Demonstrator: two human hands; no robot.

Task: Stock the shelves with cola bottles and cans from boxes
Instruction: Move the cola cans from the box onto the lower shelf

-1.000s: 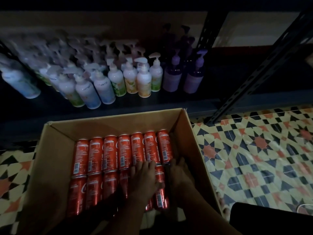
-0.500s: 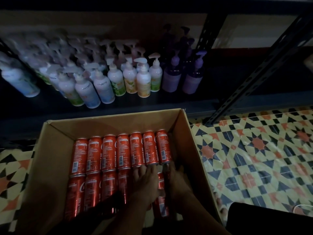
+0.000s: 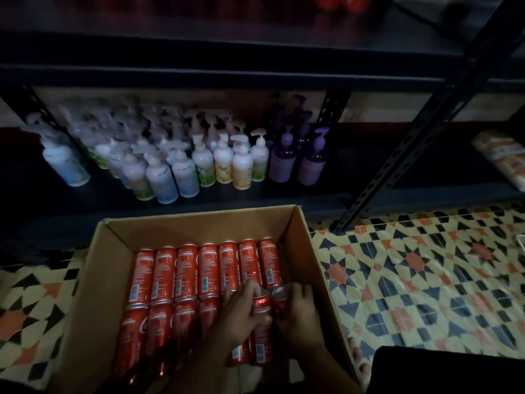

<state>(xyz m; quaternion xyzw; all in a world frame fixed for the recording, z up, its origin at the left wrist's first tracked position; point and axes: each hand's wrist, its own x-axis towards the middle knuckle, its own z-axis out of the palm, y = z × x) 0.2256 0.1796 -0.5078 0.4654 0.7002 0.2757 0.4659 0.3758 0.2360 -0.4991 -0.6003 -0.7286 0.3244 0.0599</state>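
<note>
Left hand [image 3: 240, 311] grips one red can [image 3: 261, 304], right hand [image 3: 298, 314] grips another can [image 3: 280, 301], both tipped up inside the cardboard box [image 3: 93, 294] on the tiled floor [image 3: 426, 280]; pump bottles [image 3: 199, 166] crowd the low shelf [image 3: 255, 199] just behind; "RECYCLE ME" reads on the lying cans [image 3: 187, 274]

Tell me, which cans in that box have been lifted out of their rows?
Two at the near right: the left hand grips one can, the right hand another. Both tilt upward; the rest lie flat.
</note>
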